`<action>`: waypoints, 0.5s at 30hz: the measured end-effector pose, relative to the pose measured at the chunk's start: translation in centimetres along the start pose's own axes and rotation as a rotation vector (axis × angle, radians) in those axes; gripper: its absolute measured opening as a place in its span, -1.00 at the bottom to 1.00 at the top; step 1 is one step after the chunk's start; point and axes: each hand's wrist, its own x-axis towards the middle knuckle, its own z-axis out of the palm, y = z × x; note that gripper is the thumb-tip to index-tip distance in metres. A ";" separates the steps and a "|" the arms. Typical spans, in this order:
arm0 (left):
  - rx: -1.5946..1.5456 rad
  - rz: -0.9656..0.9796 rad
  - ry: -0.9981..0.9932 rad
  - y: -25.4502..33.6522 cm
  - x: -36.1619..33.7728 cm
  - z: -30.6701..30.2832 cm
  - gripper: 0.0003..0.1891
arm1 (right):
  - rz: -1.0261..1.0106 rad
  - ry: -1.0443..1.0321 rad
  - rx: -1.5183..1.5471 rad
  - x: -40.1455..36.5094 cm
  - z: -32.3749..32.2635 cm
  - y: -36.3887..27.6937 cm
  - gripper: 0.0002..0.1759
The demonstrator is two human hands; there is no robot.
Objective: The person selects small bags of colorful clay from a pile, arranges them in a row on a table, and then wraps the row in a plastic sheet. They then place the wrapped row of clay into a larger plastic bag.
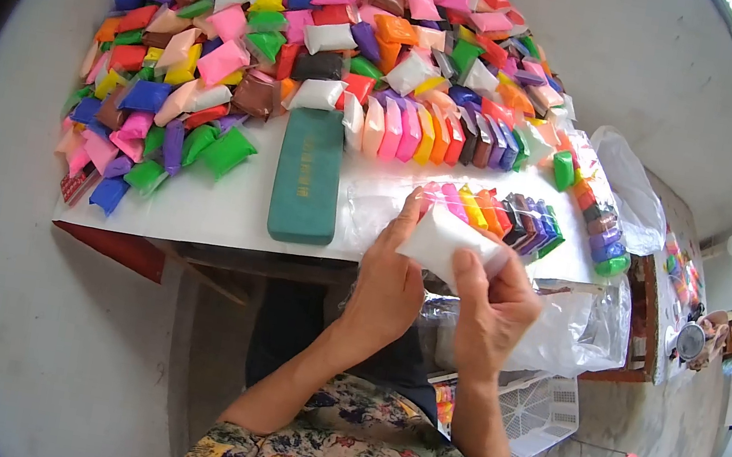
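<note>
My right hand (498, 312) is closed on a white packet (445, 243), its thumb lying across the packet's face. My left hand (389, 275) is at the packet's left edge, fingers curled on the thin film of a clear plastic bag (360, 204); its index finger points up beside the packet. Just beyond both hands stands a short row of coloured packets (484, 211) under clear film, from pink through yellow, orange and black to purple and green. The fingers behind the white packet are hidden.
A large heap of coloured packets (221, 57) covers the back and left of the white table (195, 222). A green box (308, 176) lies near its front edge. Behind the hands runs another packet row (438, 135). Filled bags (602, 218) and loose clear plastic (575, 329) lie right.
</note>
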 end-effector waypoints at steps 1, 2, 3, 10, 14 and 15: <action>-0.040 -0.047 0.002 0.4 0.0 -0.1 -0.33 | 0.007 0.011 -0.017 -0.2 -0.1 0.9 -0.67; -0.079 -0.092 0.006 1.1 0.1 -0.3 -0.34 | 0.010 0.028 -0.018 -0.3 -0.1 1.5 -0.67; -0.118 -0.136 0.013 1.6 0.3 -0.5 -0.35 | 0.011 0.042 -0.017 -0.3 0.0 2.0 -0.66; -0.330 -0.293 0.098 2.0 -0.4 -0.8 -0.36 | -0.187 0.080 -0.371 -0.9 0.0 3.9 -0.64; -0.458 -0.339 0.108 2.2 -0.8 -1.1 -0.35 | -0.303 0.036 -0.524 -1.3 -0.3 4.6 -0.61; -0.443 -0.331 0.098 2.1 -0.9 -1.0 -0.35 | -0.340 0.026 -0.567 -1.4 -0.5 4.7 -0.59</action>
